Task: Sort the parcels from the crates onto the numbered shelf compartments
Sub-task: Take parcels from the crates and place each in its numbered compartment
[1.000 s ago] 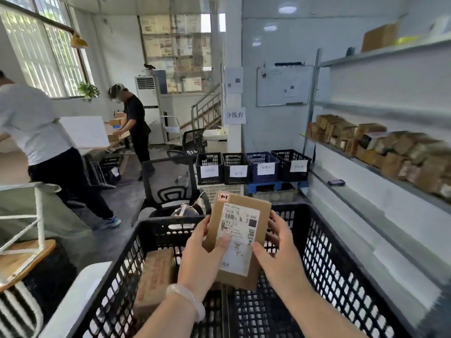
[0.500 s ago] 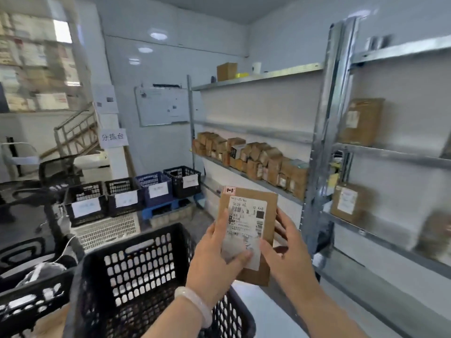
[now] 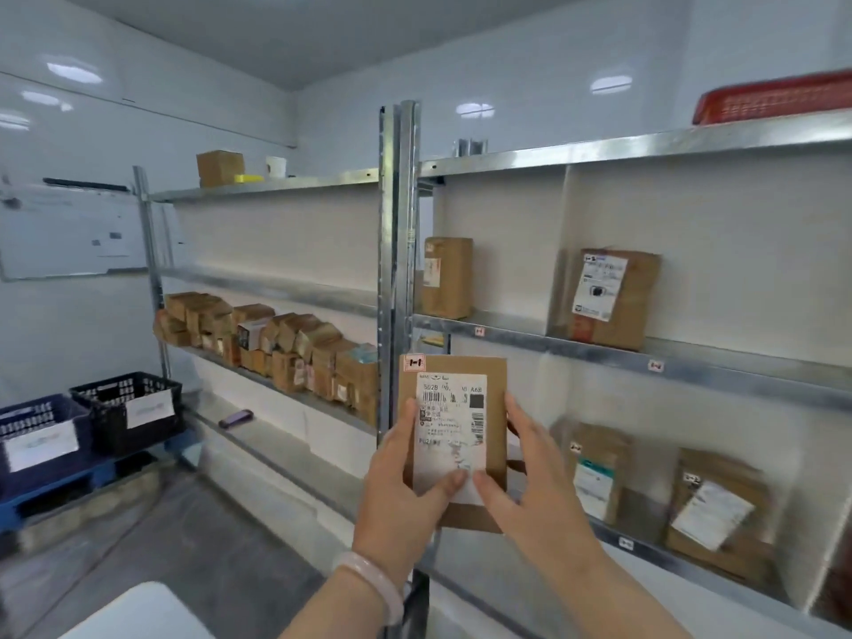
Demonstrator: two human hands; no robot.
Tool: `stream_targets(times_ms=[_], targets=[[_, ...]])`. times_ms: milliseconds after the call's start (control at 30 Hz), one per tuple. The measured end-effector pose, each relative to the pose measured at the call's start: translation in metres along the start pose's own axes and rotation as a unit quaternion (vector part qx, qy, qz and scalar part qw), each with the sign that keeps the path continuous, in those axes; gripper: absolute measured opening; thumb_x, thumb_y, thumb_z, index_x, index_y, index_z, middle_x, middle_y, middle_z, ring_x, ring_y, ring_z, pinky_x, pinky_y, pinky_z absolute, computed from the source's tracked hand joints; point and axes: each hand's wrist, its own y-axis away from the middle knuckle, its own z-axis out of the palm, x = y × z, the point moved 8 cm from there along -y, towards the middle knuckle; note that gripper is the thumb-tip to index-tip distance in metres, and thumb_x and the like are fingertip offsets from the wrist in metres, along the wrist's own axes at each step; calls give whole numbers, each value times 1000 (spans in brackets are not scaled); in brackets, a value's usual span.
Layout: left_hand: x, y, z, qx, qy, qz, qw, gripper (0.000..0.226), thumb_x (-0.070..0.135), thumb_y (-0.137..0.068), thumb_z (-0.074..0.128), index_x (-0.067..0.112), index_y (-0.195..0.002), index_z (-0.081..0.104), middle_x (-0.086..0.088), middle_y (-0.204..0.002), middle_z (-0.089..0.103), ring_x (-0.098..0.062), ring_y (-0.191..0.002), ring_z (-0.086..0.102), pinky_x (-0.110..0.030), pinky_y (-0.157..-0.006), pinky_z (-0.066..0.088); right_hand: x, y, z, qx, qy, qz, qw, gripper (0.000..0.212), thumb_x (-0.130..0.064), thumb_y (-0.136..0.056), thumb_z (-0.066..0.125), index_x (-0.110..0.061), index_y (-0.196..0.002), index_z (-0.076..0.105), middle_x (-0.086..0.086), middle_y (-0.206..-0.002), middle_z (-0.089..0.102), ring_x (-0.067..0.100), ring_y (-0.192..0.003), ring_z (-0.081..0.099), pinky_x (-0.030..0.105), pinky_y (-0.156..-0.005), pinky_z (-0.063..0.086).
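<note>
I hold a flat brown parcel [image 3: 493, 408] upright in front of the metal shelf [image 3: 599, 350], its white shipping label and a small red-and-white "1-1" tag facing me. My left hand [image 3: 401, 495] grips its lower left edge, thumb across the label. My right hand [image 3: 535, 481] holds the right edge, thumb on the label's bottom. The shelf's compartments behind it hold single brown parcels: one [image 3: 447, 276] upper left, one [image 3: 613, 297] upper right, and two [image 3: 594, 472] [image 3: 719, 514] on the level below. Small number tags [image 3: 479, 332] sit on the shelf rails.
A steel upright [image 3: 396, 269] divides this shelf from a left-hand shelf carrying a row of several small boxes [image 3: 276, 348]. Black [image 3: 129, 408] and blue [image 3: 41, 435] labelled crates stand on the floor at left. A red basket [image 3: 774, 101] lies on the top shelf.
My view has swung right, from the black crate to the shelf compartments. The parcel stays in both hands and is now raised in front of the shelf; the crate has left the view.
</note>
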Motion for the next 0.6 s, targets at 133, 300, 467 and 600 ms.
stream_targets(times_ms=[133,300,467,600], targets=[[-1,-29,40,-1,10,10,1000,94,21,-79,83,67,-136,24,27,-130,48,9,-118,48,-14,-87,51,29,-19,-23,-1,39,-4,999,89,-33,-85,70,-55,-143,5,-28,-149,20,-18,-130,15,25,-114,28],[-8,-69,76,-17,8,32,999,95,23,-79,83,63,-141,24,29,-134,46,19,-118,43,-12,-92,47,56,-49,-41,21,61,-12,998,88,-33,-85,69,-56,-142,6,-26,-152,16,-4,-138,17,39,-113,34],[-25,-121,100,-28,4,68,997,95,27,-79,81,73,-132,17,38,-129,40,23,-116,38,-4,-81,43,82,-91,-38,25,105,-25,994,89,-34,-87,68,-58,-142,2,-28,-154,8,-5,-140,13,37,-115,33],[-49,-171,112,-42,18,82,996,95,30,-78,82,70,-137,19,48,-126,40,14,-124,39,-12,-94,38,101,-131,-27,27,137,-15,990,93,-39,-88,65,-73,-127,-12,-36,-149,0,-1,-139,17,35,-113,35]])
